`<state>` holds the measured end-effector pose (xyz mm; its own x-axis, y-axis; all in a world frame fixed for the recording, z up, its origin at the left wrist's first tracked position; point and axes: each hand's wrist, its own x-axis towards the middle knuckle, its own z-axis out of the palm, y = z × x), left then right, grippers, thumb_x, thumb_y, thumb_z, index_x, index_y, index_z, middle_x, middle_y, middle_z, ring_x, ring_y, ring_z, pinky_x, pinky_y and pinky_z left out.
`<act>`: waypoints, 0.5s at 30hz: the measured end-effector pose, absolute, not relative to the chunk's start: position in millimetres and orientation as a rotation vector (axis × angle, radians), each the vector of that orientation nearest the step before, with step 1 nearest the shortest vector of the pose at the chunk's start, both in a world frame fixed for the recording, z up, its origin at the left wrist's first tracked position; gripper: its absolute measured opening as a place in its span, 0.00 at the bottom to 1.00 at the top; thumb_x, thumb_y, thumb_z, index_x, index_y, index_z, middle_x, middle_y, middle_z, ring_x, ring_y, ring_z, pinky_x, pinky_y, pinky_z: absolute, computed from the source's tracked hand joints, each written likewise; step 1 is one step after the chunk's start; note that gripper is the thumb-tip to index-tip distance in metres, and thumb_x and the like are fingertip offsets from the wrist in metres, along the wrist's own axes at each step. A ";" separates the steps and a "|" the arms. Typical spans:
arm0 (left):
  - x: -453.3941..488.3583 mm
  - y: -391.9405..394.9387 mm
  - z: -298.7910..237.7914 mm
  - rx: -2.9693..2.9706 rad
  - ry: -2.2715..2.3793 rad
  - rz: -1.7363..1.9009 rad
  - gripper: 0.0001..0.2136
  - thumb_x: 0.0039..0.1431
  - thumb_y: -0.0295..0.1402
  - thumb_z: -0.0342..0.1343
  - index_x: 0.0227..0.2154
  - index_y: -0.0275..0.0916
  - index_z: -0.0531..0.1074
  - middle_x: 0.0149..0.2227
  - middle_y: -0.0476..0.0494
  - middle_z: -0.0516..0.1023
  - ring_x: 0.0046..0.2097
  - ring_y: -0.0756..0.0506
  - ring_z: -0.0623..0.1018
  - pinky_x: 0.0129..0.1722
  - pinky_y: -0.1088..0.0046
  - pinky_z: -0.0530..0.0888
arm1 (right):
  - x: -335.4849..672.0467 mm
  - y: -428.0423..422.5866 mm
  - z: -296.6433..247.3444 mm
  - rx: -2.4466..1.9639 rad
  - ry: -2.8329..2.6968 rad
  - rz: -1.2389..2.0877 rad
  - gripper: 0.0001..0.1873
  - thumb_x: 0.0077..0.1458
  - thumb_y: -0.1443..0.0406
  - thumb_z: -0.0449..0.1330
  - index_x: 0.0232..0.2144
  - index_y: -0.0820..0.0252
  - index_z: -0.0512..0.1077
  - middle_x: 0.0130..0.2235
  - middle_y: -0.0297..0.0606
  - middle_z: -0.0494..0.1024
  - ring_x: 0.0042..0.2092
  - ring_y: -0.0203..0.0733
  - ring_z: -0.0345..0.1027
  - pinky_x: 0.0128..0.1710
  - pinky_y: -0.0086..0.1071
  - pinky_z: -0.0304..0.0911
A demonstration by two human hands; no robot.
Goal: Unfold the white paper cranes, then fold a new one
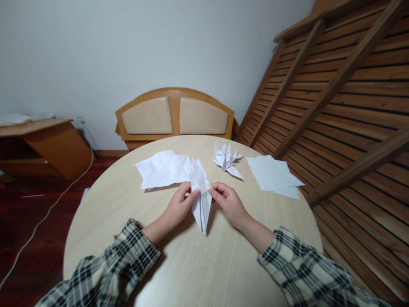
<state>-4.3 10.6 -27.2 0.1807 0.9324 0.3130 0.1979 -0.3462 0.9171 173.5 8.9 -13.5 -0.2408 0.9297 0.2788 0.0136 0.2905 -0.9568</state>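
Between my two hands is a folded white paper (201,209), long and diamond-shaped, with a narrow point toward me and split points at its far end. My left hand (180,204) pinches its left edge, thumb on top. On the opposite edge, my right hand (230,205) grips the same paper between thumb and fingers. The fingers underneath are partly hidden. Just beyond my left hand lie creased, unfolded white sheets (162,168). Past my right hand sits a small cluster of folded paper cranes (226,157) with pointed wings.
A loose stack of flat white sheets (271,172) lies at the right of the round wooden table (243,268). Behind the table stands a padded headboard (175,115). Slatted wood panelling (345,85) leans at the right. A white cable (51,209) trails over the floor beside a desk (60,145).
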 end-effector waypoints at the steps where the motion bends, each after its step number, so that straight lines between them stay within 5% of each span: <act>1: -4.3 10.1 -26.9 1.695 1.093 1.211 0.11 0.59 0.43 0.54 0.32 0.39 0.67 0.34 0.46 0.68 0.37 0.45 0.68 0.36 0.69 0.68 | 173.2 8.6 -13.4 -0.902 -1.544 1.123 0.17 0.56 0.51 0.61 0.28 0.58 0.73 0.28 0.33 0.72 0.31 0.37 0.65 0.34 0.32 0.64; 15: -9.0 11.3 -23.6 1.776 1.110 1.374 0.12 0.65 0.40 0.48 0.31 0.39 0.69 0.31 0.47 0.70 0.36 0.46 0.68 0.41 0.67 0.67 | 173.1 12.9 -15.8 -0.938 -1.399 1.190 0.18 0.52 0.50 0.64 0.26 0.58 0.70 0.25 0.30 0.68 0.27 0.35 0.62 0.30 0.30 0.62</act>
